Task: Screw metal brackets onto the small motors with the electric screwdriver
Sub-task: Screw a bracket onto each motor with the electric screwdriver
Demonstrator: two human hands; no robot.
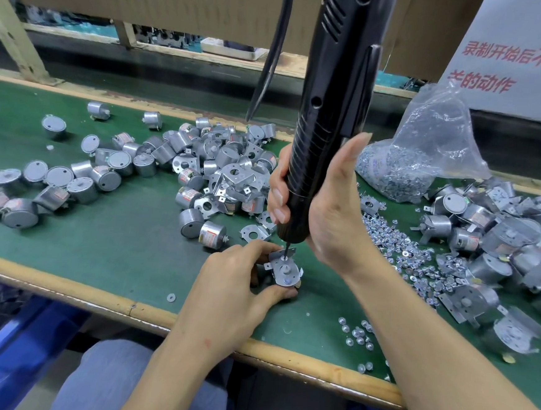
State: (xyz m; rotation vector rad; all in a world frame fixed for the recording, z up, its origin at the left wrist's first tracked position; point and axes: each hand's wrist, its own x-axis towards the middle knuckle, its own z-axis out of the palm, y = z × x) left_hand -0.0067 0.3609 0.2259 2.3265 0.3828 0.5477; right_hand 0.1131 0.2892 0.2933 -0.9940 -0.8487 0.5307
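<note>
My left hand [234,279] grips a small silver motor with a metal bracket [285,269] laid on top, near the front edge of the green table [114,244]. My right hand [321,205] holds the black electric screwdriver [328,112] upright. Its bit touches the far corner of the bracket. A screw head shows on the bracket's near side. The motor body is mostly hidden under the bracket and my fingers.
A pile of motors and loose brackets [220,171] lies left of centre. Loose screws [398,244] spread to the right, beside a clear bag of screws [428,159]. Bracketed motors [499,235] heap at far right. A blue bin [7,362] sits below the table edge.
</note>
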